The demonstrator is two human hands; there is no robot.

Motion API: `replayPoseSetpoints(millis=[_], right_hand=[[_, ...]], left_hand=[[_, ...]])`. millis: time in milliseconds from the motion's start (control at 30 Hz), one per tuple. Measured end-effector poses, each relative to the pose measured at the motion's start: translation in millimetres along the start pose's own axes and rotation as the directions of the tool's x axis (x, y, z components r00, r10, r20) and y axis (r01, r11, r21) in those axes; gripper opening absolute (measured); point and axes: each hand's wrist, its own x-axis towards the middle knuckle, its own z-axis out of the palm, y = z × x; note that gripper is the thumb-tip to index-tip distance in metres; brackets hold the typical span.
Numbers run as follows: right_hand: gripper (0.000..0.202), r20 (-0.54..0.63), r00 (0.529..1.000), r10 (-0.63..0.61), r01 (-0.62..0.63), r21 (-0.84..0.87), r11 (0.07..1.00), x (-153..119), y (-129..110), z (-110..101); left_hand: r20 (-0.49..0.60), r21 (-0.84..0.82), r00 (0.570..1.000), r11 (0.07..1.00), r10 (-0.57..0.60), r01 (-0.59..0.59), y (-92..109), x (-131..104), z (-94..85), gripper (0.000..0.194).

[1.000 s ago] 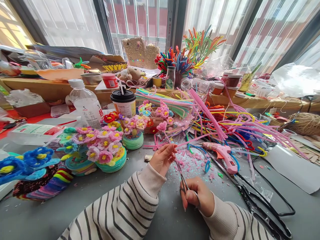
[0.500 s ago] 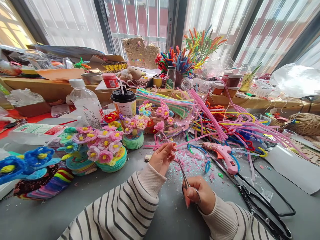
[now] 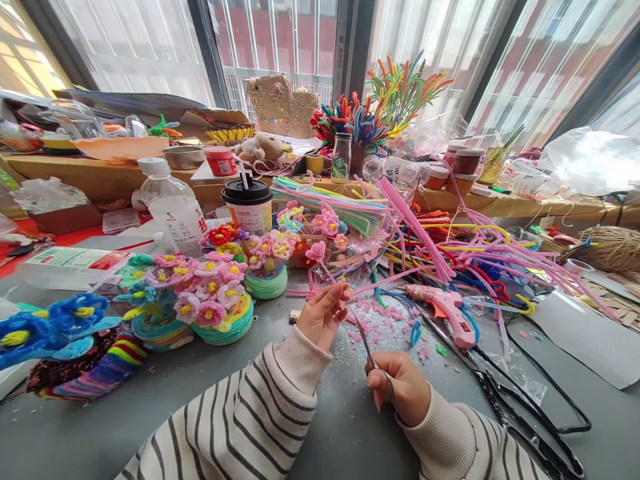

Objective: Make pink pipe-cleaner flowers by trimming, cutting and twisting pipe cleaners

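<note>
Across the grey worktop (image 3: 310, 427) nearly everything is craft stock, pushed back so a bare patch stays free in front of the person. Biggest is the heap of stems (image 3: 450, 247) fanned out at the right, loose ends toward the hands for easy picking. Finished flower pots (image 3: 215, 300) stand grouped at the left, out of the cutting. A glue gun (image 3: 443, 310) lies on its side just right of the pink clippings (image 3: 385, 323), its cord trailing off.

Over those clippings, the left hand (image 3: 323, 317) pinches a pink stem (image 3: 380, 280) at its near end, fingers closed on it, holding it taut and level. The right hand (image 3: 397, 390) is wrapped around the handles of scissors (image 3: 364, 339), blades angled up toward the pinched end, so trimmings would drop onto the litter below.
</note>
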Motion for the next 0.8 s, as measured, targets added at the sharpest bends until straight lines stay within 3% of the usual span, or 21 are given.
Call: replayPoseSetpoints(millis=[233, 467, 800], right_hand=[[0.057, 0.116, 0.975, -0.191, 0.188, 0.035, 0.982, -2.5, -3.8, -0.5], [0.057, 0.178, 0.962, -0.208, 0.207, 0.021, 0.978, -2.9, -2.8, 0.8], [0.05, -0.007, 0.997, -0.077, 0.077, -0.061, 0.995, -0.7, 3.3, 0.0]], left_hand=[[0.008, -0.005, 1.0, 1.0, -0.012, 0.012, 0.2, -1.3, 1.4, 0.018], [0.06, 0.026, 0.997, 0.999, -0.04, 0.038, -1.6, -1.8, 1.6, 0.018], [0.018, -0.011, 1.0, 1.0, -0.019, 0.019, -0.6, -1.1, 2.0, 0.018]])
